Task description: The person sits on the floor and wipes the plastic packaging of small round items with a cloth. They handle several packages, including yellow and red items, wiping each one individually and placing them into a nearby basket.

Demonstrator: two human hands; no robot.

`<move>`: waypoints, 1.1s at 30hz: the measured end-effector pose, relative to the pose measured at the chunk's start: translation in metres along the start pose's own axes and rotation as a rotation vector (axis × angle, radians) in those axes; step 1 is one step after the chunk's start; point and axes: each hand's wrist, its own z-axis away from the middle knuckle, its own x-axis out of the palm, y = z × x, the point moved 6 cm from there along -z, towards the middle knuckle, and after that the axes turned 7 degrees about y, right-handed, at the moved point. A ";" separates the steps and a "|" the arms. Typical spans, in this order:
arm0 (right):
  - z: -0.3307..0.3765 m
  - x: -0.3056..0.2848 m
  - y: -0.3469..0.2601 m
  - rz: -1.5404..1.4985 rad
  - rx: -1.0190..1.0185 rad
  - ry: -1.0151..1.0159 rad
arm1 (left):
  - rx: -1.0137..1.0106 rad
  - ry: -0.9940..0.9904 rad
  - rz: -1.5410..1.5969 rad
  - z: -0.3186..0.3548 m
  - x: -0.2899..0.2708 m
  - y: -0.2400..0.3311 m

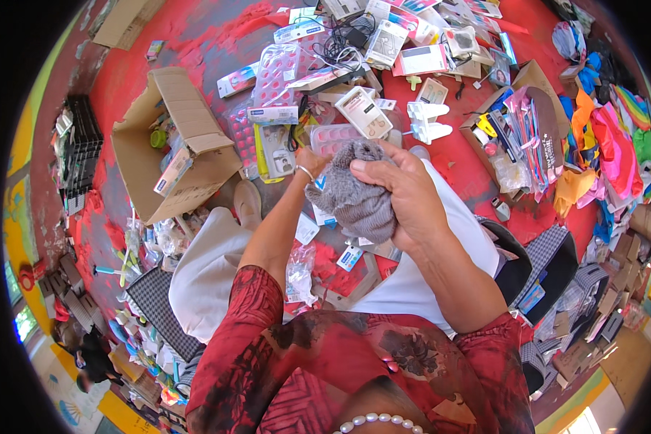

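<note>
My right hand [409, 192] grips a crumpled grey knitted item [362, 199], its thumb pressed on the fuzzy upper part. A blue and white mark shows at the item's left side; I cannot tell whether it is a garment or a cloth. My left hand [312, 160], with a bracelet at the wrist, is just left of the grey item, over the near edge of the pile. Its fingers are mostly hidden. Just beyond both hands lie a clear tray with pink compartments [333, 137] and a white boxed package [365, 112].
An open cardboard box [213, 155] stands at the left. Another cardboard box [546, 83] with pens and small goods is at the right, beside a heap of bright balloon-like items [615, 134]. Packaged goods and cables [343, 43] are piled ahead on the red floor [217, 43].
</note>
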 end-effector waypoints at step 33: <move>-0.042 -0.004 -0.053 0.260 -0.441 0.109 | 0.253 0.031 1.496 0.166 -0.236 0.176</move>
